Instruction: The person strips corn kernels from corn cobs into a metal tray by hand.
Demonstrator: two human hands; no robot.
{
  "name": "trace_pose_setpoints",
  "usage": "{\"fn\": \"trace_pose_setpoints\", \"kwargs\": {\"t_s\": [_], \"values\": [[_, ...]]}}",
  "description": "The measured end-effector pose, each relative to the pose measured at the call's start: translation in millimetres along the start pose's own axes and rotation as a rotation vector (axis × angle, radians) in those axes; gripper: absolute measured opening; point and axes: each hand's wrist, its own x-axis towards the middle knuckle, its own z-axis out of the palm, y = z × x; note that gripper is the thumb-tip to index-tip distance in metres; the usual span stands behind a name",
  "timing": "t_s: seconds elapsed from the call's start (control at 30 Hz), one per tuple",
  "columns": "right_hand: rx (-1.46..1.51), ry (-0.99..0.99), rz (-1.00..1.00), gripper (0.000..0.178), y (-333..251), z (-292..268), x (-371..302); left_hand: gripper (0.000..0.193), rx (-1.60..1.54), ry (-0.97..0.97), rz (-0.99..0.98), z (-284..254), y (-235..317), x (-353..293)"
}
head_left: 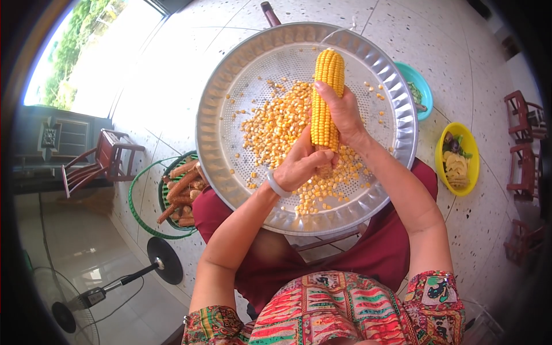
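An ear of corn [328, 69], yellow and full of kernels over most of its length, stands nearly upright in the picture above a wide perforated metal tray [241, 75]. My right hand [341, 112] wraps round its middle from the right, thumb across the front. Lower down, my left hand [303, 163] closes round the near end, where a short bare part of the cob shows. A bracelet circles my left wrist. Loose corn kernels [276, 126] lie heaped in the tray under and left of the ear, with some scattered toward its rim. My knees are under the tray.
A green basket [138, 210] of stripped cobs [183, 192] stands left. On the right are a turquoise basin [422, 86] and a yellow bowl [472, 178] with sliced food. Wooden chairs [106, 158] stand at both sides; a fan stand's round base [165, 260] is lower left.
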Motion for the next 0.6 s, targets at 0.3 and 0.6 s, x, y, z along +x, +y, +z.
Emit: {"fn": "trace_pose_setpoints", "kwargs": {"t_s": [0.3,0.6], "values": [[-0.026,-0.009,0.004,0.04,-1.7,-1.0,0.6,0.038,-0.196,0.104,-0.084,10.6,4.6,0.4],[-0.021,-0.024,-0.046,0.032,-5.5,4.9,-3.4,0.041,-0.118,0.116,-0.061,11.0,5.3,-3.5]]}}
